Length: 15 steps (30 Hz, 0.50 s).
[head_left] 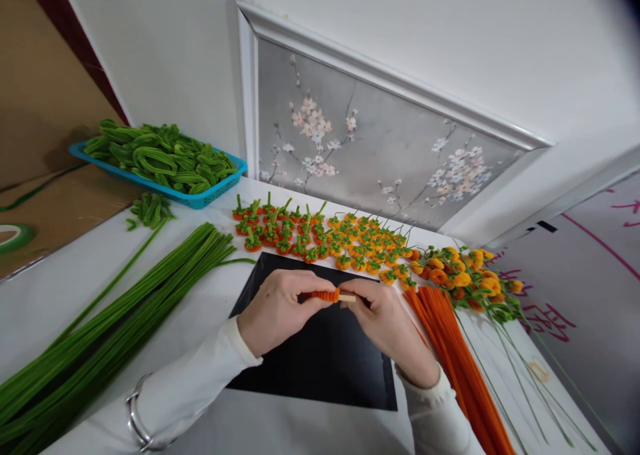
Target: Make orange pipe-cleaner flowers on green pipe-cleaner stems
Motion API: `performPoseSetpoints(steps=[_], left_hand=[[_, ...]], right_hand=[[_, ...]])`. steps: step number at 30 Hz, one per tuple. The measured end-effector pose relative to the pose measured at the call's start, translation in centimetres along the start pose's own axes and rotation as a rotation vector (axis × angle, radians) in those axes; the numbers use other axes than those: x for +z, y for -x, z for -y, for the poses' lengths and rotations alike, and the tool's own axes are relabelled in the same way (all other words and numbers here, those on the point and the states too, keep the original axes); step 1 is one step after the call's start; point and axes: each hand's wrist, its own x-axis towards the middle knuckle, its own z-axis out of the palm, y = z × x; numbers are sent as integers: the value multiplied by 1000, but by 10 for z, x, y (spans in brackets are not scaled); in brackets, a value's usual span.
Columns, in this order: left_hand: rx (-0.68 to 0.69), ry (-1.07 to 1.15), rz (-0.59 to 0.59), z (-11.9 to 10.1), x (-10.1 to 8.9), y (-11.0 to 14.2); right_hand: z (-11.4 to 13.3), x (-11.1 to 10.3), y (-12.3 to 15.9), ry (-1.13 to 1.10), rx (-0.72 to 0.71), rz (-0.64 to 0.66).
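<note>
Over a black mat [320, 362], my two hands meet around an orange pipe cleaner [329, 296] wound in tight coils on a flat pale wooden stick [347, 298]. My left hand [273, 312] is closed, thumb and fingers pinching the coils. From the other side, my right hand [385, 318] is closed too, its fingertips at the coil's end beside the stick's bare tip. Its fingers partly hide what they grip. A bundle of loose orange pipe cleaners [450, 348] lies just right of my right wrist.
Long green pipe cleaners [130, 308] lie at left. Behind them, a blue basket [205, 195] holds green loops. Small orange pumpkins [283, 245] and yellow pumpkins [357, 248] with green tops stand in rows along the wall. Stemmed pumpkins [463, 280] are piled at right.
</note>
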Motion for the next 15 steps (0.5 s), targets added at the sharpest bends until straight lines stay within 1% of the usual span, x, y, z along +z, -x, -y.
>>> performPoseSetpoints(steps=[4,7,11,15], left_hand=[[-17,17,-25,1,1,1],[-4,-15,-27,1,-1,0],[17,-59,-39,2,-5,-3],[28,-162,-35,4,-7,-3]], right_hand=[[0,1,2,23,-16,4],[3,1,3,74,-37,39],[14,-1,7,213,-25,107],[26,-2,14,393,-21,144]])
